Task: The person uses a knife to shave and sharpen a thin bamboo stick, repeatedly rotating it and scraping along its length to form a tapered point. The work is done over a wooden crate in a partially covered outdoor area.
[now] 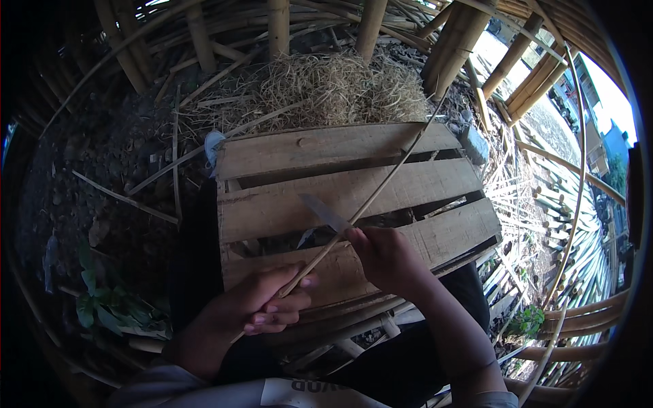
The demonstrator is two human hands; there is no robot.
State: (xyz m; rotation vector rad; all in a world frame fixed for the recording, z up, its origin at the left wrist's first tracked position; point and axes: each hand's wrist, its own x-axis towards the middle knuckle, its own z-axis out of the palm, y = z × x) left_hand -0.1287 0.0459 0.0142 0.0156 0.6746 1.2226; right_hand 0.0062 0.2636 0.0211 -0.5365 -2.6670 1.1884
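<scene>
A long, thin bamboo strip (386, 182) slants from my lap up over the slatted wooden table and past its far right edge. My left hand (275, 296) is closed round the lower part of this strip, near the table's front edge. In my right hand (384, 255) is a knife (326, 213), its handle hidden in the fist. The blade points up and left and crosses the strip, close to or touching it; I cannot tell which. Beneath both hands lies the wooden slatted table (292, 155), with gaps between its planks.
Dry shavings (340, 92) are heaped behind the table. Bamboo posts (279, 30) stand along the back. A grey block (474, 145) sits at the table's far right corner. Many cut bamboo poles (564, 217) lie to the right. A leafy plant (102, 299) grows at left.
</scene>
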